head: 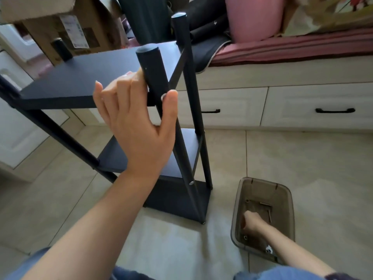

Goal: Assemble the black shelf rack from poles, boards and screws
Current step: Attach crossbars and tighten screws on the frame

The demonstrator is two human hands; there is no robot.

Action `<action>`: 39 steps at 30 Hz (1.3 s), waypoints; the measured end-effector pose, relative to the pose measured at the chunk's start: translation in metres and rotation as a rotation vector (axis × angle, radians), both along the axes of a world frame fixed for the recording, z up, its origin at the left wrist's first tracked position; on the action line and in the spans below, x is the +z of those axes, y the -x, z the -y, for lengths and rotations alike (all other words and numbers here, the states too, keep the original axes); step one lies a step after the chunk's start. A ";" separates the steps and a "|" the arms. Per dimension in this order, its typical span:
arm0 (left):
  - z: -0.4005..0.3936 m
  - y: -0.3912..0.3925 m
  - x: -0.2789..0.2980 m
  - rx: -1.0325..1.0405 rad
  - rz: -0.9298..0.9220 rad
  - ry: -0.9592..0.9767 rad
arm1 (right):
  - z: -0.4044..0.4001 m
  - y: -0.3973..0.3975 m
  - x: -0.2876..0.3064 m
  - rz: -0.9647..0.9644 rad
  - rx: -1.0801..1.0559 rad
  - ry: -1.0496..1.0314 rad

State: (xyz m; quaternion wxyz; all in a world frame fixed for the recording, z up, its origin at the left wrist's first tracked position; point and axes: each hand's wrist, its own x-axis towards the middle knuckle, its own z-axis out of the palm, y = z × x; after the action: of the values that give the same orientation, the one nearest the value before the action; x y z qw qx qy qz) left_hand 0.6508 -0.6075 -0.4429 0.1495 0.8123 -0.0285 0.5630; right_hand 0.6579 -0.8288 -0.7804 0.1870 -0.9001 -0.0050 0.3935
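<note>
The black shelf rack (177, 199) stands on the tiled floor with three boards between its poles. My left hand (135, 118) holds the near front pole (153, 71) at the level of the top board (80, 77), thumb on a silver screw head (163, 96). Another screw (191, 183) shows lower on that pole. My right hand (251, 222) reaches down into a clear brown plastic bin (290, 201) with its fingers curled; what they hold is hidden. An Allen key (267, 209) and small hardware lie on the bin's bottom.
White drawers with black handles (335, 110) run along the back under a pink-cushioned bench. A cardboard box (66, 31) stands behind the rack at left, and a pink container (254, 17) sits on the bench. My knees in blue jeans are at the bottom edge.
</note>
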 end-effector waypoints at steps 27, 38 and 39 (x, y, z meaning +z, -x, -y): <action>-0.001 0.013 0.009 -0.087 -0.128 0.003 | 0.030 0.001 0.059 0.267 -0.029 -0.048; -0.011 0.033 0.040 -0.182 -0.382 0.042 | 0.012 0.011 0.197 0.394 -0.365 -0.564; -0.011 0.034 0.043 -0.182 -0.428 0.048 | 0.006 0.012 0.209 0.385 -0.378 -0.624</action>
State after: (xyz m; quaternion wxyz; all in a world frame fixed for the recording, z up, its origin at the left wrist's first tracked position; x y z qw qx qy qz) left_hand 0.6170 -0.5963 -0.3994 0.2218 0.9035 -0.0558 0.3624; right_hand 0.6457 -0.8347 -0.5713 0.5154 -0.8426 0.0063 0.1561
